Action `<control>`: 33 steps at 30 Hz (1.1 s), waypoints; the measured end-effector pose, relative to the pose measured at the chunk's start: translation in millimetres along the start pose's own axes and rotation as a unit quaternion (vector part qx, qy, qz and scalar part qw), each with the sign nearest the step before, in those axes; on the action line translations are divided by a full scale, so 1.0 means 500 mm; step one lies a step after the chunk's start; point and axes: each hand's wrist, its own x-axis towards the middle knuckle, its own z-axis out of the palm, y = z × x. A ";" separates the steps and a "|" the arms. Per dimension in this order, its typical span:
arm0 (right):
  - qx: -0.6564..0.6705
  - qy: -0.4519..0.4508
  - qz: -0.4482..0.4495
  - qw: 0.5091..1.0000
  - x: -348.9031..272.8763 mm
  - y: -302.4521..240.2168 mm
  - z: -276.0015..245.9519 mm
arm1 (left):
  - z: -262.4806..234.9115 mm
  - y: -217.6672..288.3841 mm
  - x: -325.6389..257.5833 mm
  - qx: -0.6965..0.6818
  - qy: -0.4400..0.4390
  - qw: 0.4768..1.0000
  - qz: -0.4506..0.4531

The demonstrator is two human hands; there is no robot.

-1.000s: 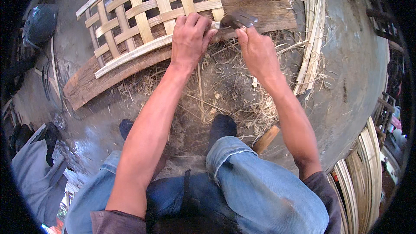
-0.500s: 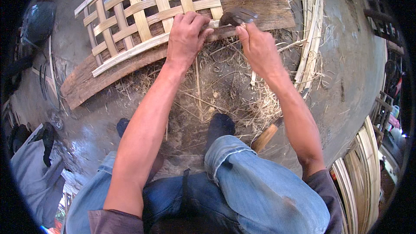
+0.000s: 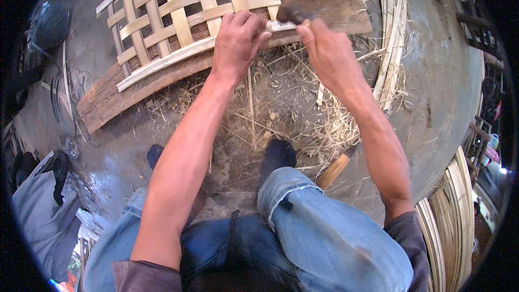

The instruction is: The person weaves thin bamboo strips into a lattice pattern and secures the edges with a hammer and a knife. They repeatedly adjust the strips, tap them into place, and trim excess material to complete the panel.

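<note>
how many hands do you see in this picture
2: the left hand on the near edge of the woven panel, the right hand gripping a hammer. No others show.

pale yellow crisscross lattice, brown grained board, dark tool head, blue jeans

The hammer is basically a smear, partly hidden by the right hand. Left hand covers some woven panel, which runs off the top edge.
</note>
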 end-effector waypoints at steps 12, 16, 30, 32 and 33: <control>-0.049 -0.015 0.010 0.999 0.008 0.017 0.016 | 0.002 -0.003 0.002 -0.002 0.006 1.000 0.006; 0.012 -0.007 0.055 0.998 -0.015 0.036 0.036 | -0.009 0.007 0.002 -0.003 -0.001 1.000 -0.012; -0.067 0.033 0.077 0.994 -0.297 0.166 0.148 | -0.451 -0.193 0.056 0.160 -0.272 0.938 0.141; -0.117 0.045 0.043 0.991 -0.281 0.150 0.121 | -0.568 -0.241 0.067 0.233 -0.335 0.904 0.130; -0.140 0.051 0.023 0.989 -0.269 0.132 0.100 | -0.619 -0.251 0.069 0.269 -0.341 0.890 0.139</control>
